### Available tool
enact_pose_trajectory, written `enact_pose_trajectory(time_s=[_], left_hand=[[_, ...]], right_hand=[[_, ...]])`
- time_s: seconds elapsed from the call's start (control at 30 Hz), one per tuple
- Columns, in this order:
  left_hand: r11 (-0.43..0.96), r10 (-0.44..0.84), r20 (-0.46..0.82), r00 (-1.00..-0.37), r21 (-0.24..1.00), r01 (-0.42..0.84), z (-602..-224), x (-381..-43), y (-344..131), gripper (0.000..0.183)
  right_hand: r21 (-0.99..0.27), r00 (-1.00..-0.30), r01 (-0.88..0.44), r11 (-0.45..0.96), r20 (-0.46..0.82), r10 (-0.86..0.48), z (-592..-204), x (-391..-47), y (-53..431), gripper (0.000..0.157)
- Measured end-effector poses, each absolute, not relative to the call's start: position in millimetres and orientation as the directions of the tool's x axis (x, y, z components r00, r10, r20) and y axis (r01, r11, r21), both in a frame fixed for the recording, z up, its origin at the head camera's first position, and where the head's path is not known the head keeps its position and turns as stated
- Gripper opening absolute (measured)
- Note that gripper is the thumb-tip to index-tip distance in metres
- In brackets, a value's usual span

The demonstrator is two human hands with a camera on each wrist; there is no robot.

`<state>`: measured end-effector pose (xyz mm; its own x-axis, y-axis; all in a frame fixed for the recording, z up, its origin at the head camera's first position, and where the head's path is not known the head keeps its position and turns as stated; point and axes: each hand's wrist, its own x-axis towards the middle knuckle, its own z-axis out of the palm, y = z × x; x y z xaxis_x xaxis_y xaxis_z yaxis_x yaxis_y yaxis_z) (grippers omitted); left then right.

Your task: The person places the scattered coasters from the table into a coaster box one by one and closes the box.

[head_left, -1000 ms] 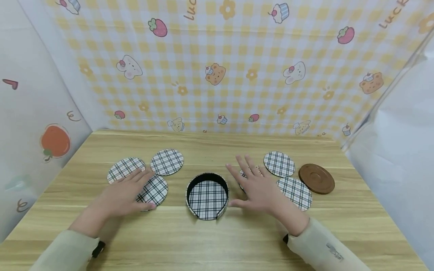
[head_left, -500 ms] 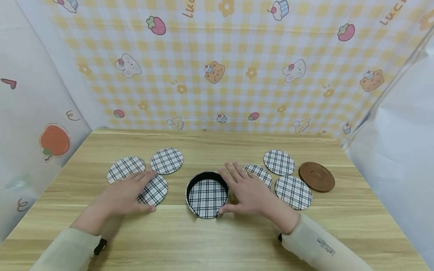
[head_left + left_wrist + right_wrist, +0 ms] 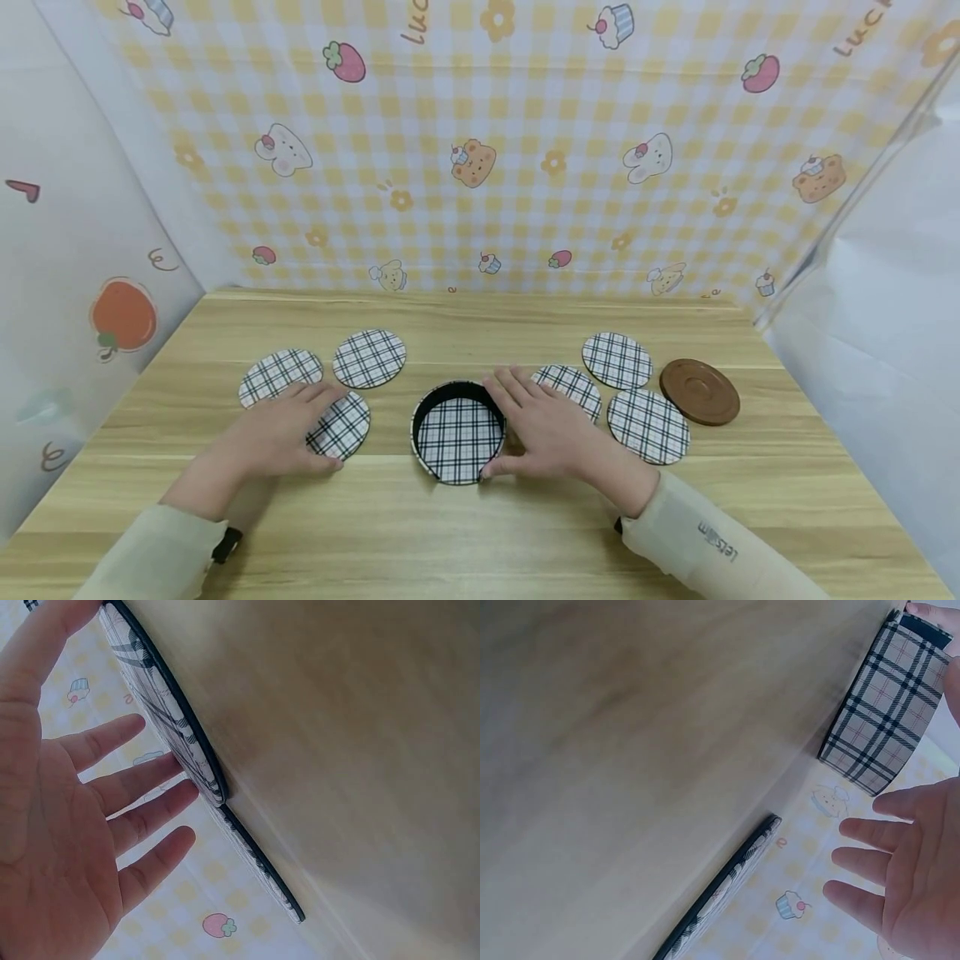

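A round plaid coaster holder point(image 3: 420, 417) with a black inner wall and a gap at its front stands mid-table, a plaid coaster point(image 3: 459, 442) lying inside. My right hand point(image 3: 551, 429) is at its right side, fingers extended, thumb by the gap and fingertips right at the rim. In the right wrist view the holder's plaid outer wall point(image 3: 889, 705) rises above the spread fingers. My left hand point(image 3: 273, 433) hovers low over a plaid coaster point(image 3: 341, 425), partly covering it, thumb at its near edge. In the left wrist view those fingers point(image 3: 150, 814) are loosely extended beside the coaster's edge.
Two more plaid coasters lie at the left, one far left point(image 3: 273, 371) and one behind point(image 3: 370, 358). On the right are three plaid coasters point(image 3: 648, 425) and a brown round lid-like disc point(image 3: 700, 392). A yellow checked cloth point(image 3: 480, 100) hangs behind the wooden table point(image 3: 420, 542).
My right hand has moved left from above the right-hand coasters to the holder's right side, uncovering more of those coasters. The left hand stays nearly in place.
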<state>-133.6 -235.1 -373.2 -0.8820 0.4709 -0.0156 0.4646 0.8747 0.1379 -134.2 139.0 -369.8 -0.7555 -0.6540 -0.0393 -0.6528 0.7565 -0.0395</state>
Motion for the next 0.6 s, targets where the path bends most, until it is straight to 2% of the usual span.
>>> enact_pose_trajectory(time_s=[0.13, 0.47, 0.6], left_hand=[[0.875, 0.469, -0.016, -0.883, 0.14, 0.463, -373.4, -133.5, -235.2, 0.094], [0.868, 0.48, 0.0, -0.877, 0.145, 0.475, -375.5, -131.6, -236.1, 0.098], [0.866, 0.48, 0.004, -0.877, 0.156, 0.474, -374.7, -130.9, -235.3, 0.099]], right_hand=[[-0.059, -0.744, -0.663, 0.746, -0.051, -0.666, -369.5, -134.5, 138.3, 0.112], [-0.265, -0.734, -0.617, 0.741, -0.145, -0.663, -367.0, -136.2, 136.0, 0.108], [-0.309, -0.734, -0.596, 0.741, -0.163, -0.659, -366.5, -137.1, 135.1, 0.109]])
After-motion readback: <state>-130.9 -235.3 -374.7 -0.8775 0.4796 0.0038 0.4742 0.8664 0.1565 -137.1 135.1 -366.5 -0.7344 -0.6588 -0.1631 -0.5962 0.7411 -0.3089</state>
